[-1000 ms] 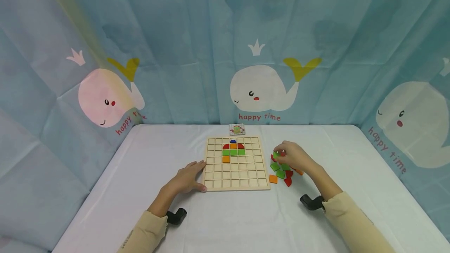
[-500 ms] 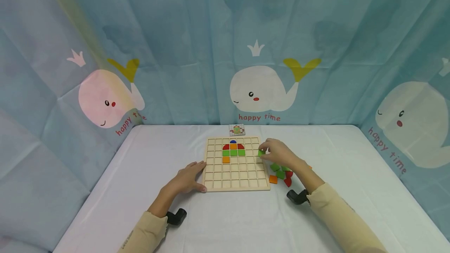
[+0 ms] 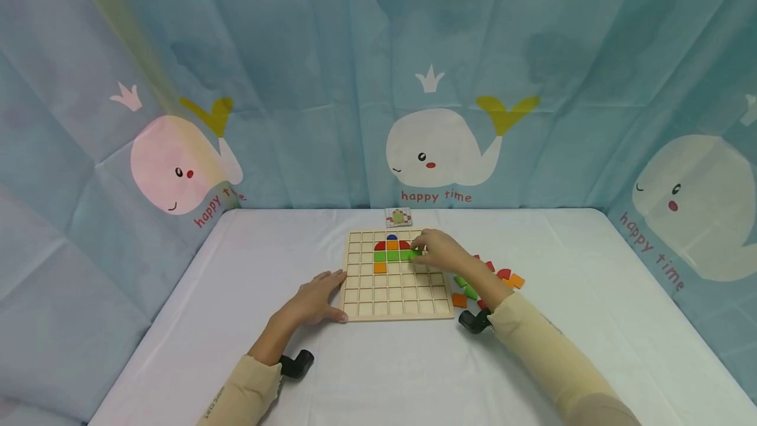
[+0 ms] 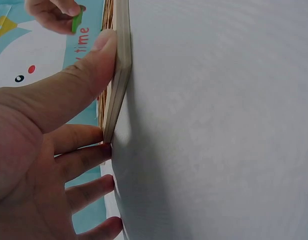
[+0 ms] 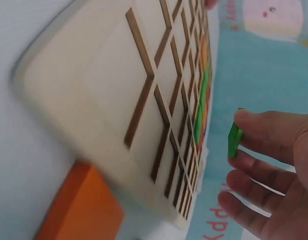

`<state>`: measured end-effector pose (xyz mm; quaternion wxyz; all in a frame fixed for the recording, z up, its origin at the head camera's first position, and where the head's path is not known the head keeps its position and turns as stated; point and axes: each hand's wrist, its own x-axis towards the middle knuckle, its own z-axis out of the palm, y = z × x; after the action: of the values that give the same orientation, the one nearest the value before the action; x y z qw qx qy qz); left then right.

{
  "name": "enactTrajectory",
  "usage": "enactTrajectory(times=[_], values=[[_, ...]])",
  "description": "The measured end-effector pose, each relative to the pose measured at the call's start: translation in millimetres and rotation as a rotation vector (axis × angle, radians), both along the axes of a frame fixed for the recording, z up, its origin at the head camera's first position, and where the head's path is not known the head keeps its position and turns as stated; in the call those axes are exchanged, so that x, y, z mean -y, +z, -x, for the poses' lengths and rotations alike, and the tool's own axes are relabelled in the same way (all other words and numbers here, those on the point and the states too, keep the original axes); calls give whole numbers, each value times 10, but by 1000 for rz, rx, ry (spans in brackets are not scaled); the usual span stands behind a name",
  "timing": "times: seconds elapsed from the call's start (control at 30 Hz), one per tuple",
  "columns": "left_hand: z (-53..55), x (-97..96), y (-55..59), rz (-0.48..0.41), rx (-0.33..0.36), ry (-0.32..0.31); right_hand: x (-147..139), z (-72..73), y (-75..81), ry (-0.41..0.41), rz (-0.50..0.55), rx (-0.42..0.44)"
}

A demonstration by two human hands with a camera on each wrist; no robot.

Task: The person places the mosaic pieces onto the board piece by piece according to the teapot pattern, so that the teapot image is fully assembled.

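A wooden grid board (image 3: pixel 367 294) lies on the table. In its cells sit a blue half-round tile (image 3: pixel 392 237), red curved tiles (image 3: pixel 380 246), orange squares (image 3: pixel 380 268) and a row of green squares (image 3: pixel 387 256). My left hand (image 3: pixel 311 300) rests at the board's left edge, its thumb (image 4: pixel 96 55) against the front corner and its fingers fairly straight. My right hand (image 3: pixel 442 252) pinches a green square tile (image 5: pixel 234 141) between thumb and fingers. It is held above the board, beside the right end of the green row.
Loose red, green and orange tiles (image 3: pixel 516 281) lie right of the board, partly hidden under the right forearm. One orange tile (image 3: pixel 459 300) is close to the board's right edge. A small picture card (image 3: pixel 398 217) lies behind the board. A whale-print curtain (image 3: pixel 331 150) hangs beyond the table.
My right hand has picked a green tile out of the loose pile and carried it left, over the board to the end of the green row. The left hand stays in place.
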<state>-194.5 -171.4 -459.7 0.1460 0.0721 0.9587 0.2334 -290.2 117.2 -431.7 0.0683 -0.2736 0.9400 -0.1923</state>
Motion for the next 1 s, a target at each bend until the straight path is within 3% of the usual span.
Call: enactTrajectory(times=[0.67, 1.0], values=[[4, 0, -4, -2, -6, -5, 446, 29, -121, 111, -97, -19], [-12, 0, 16, -9, -14, -13, 500, -23, -112, 115, -113, -2]])
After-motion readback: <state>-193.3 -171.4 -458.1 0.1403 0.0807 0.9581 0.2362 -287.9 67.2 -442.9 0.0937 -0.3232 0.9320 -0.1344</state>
